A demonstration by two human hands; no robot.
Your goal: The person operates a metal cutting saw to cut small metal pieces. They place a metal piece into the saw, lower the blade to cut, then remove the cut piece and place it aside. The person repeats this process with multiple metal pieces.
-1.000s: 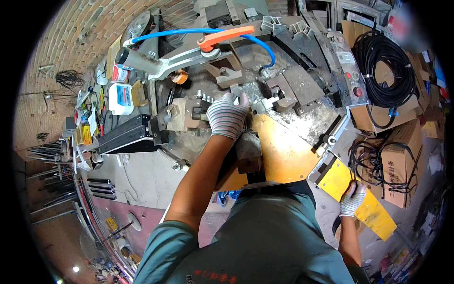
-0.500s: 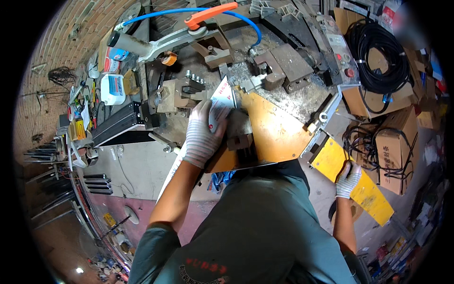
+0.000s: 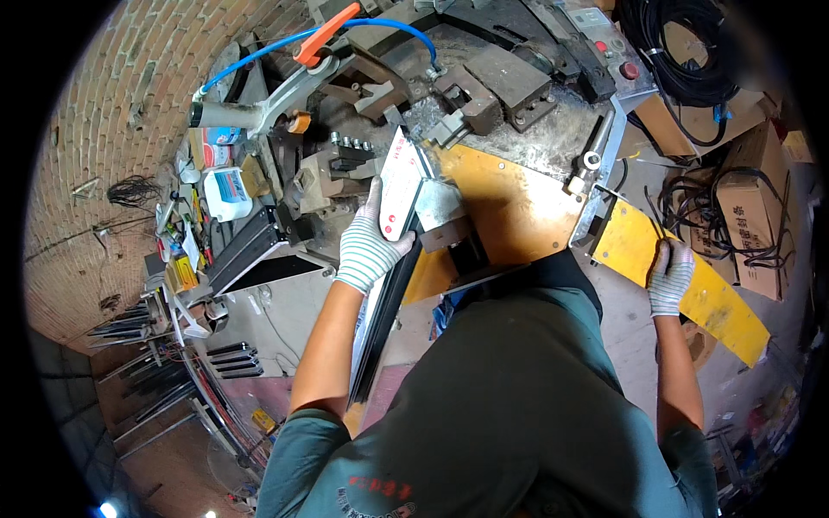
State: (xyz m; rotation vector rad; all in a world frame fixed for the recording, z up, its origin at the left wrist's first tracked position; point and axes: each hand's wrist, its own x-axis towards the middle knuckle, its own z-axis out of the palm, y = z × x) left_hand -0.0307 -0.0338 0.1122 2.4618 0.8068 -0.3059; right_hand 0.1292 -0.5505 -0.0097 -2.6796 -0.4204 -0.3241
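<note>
My left hand (image 3: 371, 250), in a striped knit glove, is closed around a long black profile (image 3: 393, 306) with white film on one face. The profile's pointed, angle-cut end (image 3: 402, 177) lies on the machine bed beside a metal block (image 3: 440, 205). From there the profile slants down past my left forearm. My right hand (image 3: 671, 276), gloved alike, has its fingers curled at the upper edge of a long yellow plate (image 3: 721, 315) out to the right. An orange-yellow metal plate (image 3: 509, 203) covers the machine front between my hands.
Behind the bed are an orange lever (image 3: 326, 34), a blue air hose (image 3: 380, 23) and heavy clamp blocks (image 3: 509, 82). A white jug (image 3: 228, 195) stands left. At right are a red button (image 3: 629, 71), coiled black cable (image 3: 678, 52) and a cardboard box (image 3: 753, 211).
The view has shifted. The profile is turned, so its black side now shows below my left hand, which keeps its hold. My right hand stays at the yellow plate.
</note>
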